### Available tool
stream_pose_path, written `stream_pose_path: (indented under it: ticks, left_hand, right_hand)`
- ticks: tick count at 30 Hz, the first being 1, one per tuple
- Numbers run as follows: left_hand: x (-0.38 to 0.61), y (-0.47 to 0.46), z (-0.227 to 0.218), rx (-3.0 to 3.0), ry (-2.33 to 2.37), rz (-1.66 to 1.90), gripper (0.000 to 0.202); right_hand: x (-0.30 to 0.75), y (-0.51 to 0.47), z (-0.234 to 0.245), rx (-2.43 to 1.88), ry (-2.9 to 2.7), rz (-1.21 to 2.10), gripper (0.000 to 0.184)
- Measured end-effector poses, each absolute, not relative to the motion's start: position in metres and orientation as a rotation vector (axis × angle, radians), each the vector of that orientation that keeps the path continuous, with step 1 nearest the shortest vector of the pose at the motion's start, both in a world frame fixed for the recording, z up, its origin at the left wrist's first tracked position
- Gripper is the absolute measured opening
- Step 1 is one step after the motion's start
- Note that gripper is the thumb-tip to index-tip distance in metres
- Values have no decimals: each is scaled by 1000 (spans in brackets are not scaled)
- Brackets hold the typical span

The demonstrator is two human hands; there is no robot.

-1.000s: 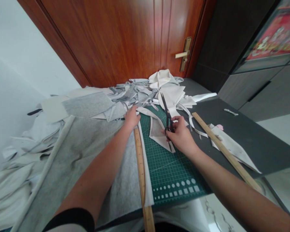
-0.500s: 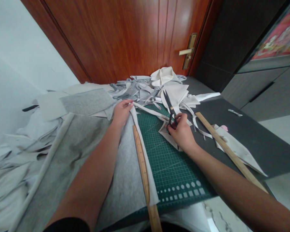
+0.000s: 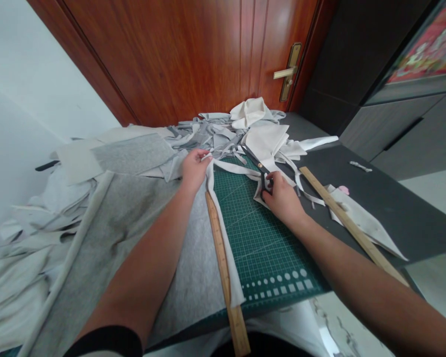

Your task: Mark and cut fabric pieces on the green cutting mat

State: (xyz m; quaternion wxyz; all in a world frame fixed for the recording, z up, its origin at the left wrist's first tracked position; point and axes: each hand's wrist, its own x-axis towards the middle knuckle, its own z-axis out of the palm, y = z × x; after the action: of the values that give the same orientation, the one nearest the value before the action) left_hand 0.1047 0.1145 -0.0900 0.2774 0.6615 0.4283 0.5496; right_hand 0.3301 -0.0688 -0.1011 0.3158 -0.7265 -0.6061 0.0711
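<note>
Pointing away and leftward — black scissors (image 3: 260, 165), long axis diagonal.

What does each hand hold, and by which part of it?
The right hand holds the black scissors by their handles. The left hand pinches the grey fabric near its far right corner. Any right-hand grip on the pale strip is unclear.
</note>
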Motion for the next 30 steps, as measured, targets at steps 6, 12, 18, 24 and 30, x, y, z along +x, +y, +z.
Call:
stream_pose_path:
  ticks: [6,12,18,24,30]
  left_hand:
    - [120,99,-91,1720,905,1187,44]
    - [120,99,-108,2184,835,841,40]
    - [123,102,-111,2480,1088,791,24]
    - [130,72,-82,2633,969,811,58]
    - [99,-33,-48,2592,1342,239,24]
  right_hand:
    - [325,-71,-92,-2001,-1724,246,37]
    - [328,-66,-91,-2038,-1793,221,38]
    - [330,-62,-88,-2065,-1888,245,42]
    - [332,-64,-71,-2101,-1978,272,35]
    - [294,-105,-61,-1800,-2024,144,21]
